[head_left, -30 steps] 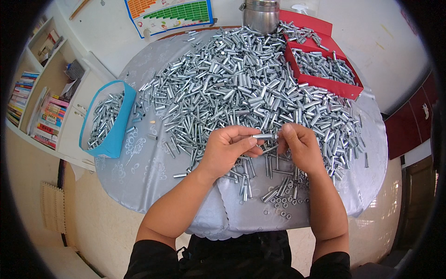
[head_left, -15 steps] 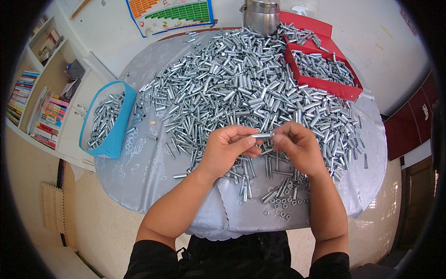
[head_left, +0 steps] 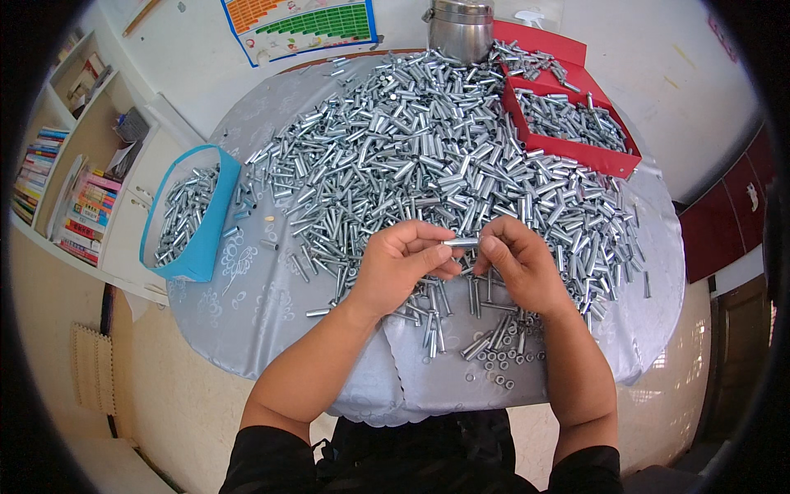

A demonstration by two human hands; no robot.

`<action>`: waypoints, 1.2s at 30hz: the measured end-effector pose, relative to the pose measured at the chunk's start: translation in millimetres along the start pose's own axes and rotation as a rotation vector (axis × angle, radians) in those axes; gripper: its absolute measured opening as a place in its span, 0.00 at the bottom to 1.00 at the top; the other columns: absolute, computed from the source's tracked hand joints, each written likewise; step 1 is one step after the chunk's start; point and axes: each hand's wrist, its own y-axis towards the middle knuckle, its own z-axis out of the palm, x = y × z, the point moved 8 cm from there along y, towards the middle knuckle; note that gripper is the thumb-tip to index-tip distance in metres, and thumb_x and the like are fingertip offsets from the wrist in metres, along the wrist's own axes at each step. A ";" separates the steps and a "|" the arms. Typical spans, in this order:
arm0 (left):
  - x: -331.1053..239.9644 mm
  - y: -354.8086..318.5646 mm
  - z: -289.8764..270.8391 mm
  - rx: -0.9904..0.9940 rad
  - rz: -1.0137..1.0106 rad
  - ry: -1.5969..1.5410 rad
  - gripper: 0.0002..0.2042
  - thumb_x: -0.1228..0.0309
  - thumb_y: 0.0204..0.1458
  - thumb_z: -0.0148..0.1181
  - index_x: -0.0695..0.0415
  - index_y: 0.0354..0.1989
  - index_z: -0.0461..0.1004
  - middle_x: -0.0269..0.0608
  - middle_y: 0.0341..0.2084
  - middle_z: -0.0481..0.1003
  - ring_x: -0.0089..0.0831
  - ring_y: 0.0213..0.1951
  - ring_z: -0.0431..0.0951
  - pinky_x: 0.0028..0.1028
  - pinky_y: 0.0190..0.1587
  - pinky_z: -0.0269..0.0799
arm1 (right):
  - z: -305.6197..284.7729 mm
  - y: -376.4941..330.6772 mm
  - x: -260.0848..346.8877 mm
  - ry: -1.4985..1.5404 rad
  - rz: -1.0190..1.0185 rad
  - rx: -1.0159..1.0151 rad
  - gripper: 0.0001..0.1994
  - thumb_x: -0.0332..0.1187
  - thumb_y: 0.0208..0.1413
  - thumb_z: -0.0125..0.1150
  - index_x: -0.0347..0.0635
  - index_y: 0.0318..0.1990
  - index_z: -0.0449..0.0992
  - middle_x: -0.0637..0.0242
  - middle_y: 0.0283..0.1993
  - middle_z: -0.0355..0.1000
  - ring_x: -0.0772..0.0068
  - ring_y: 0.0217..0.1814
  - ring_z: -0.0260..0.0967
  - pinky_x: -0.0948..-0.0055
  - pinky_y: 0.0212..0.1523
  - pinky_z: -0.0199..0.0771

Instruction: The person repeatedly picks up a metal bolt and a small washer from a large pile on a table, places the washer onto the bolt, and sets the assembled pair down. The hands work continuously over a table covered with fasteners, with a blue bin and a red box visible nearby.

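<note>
My left hand (head_left: pixel 397 265) pinches one end of a shiny metal sleeve (head_left: pixel 461 242) between thumb and fingers. At the sleeve's other end, my right hand (head_left: pixel 522 265) has its thumb and fingertips closed around it. Both hands are held over the near edge of a big heap of silver sleeves and bolts (head_left: pixel 387 156). Several small nuts or washers (head_left: pixel 498 365) lie on the cloth beside my right forearm, next to a few loose bolts (head_left: pixel 477 344). Whether a bolt or nut sits at the sleeve's right end is hidden by my right fingers.
An oval table with a grey patterned cloth (head_left: pixel 271 329) carries everything. On the left stands a blue open box (head_left: pixel 203 251) of metal parts; at the far right, a red box (head_left: pixel 580 158) of them. A steel pot (head_left: pixel 461 33) is at the back. Bookshelves (head_left: pixel 78 165) are left.
The right fingers have shifted slightly and cover more of the sleeve's right end. My left hand stays almost where it was, still gripping the sleeve.
</note>
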 end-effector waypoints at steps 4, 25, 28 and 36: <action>0.6 -1.5 2.1 0.031 0.049 0.065 0.10 0.81 0.55 0.57 0.67 0.46 0.73 0.51 0.37 0.79 0.33 0.36 0.82 0.29 0.39 0.81 | 0.0 0.2 0.2 -0.119 0.038 -0.004 0.14 0.36 0.66 0.49 0.35 0.31 0.70 0.69 0.24 0.68 0.81 0.24 0.67 0.79 0.26 0.67; -18.3 -3.2 -18.8 -0.212 0.247 0.120 0.17 0.77 0.56 0.55 0.63 0.55 0.69 0.43 0.33 0.78 0.16 0.20 0.70 0.17 0.23 0.67 | -28.1 0.5 2.7 0.104 0.308 0.000 0.12 0.34 0.62 0.55 0.33 0.43 0.75 0.60 0.33 0.76 0.72 0.30 0.75 0.75 0.33 0.75; -19.3 -3.8 -20.0 -0.255 0.244 0.112 0.16 0.77 0.56 0.55 0.64 0.54 0.69 0.43 0.32 0.79 0.16 0.20 0.70 0.17 0.23 0.67 | -61.2 4.8 14.8 0.653 0.009 -0.557 0.20 0.43 0.67 0.45 0.31 0.47 0.72 0.56 0.37 0.77 0.66 0.37 0.77 0.70 0.40 0.76; -19.3 -4.6 -26.1 -0.315 0.255 0.160 0.13 0.76 0.56 0.56 0.63 0.49 0.73 0.41 0.30 0.79 0.16 0.19 0.69 0.16 0.22 0.65 | -92.0 -1.0 -5.4 0.505 -0.029 -0.526 0.26 0.50 0.67 0.40 0.32 0.41 0.74 0.61 0.29 0.74 0.68 0.27 0.73 0.72 0.32 0.73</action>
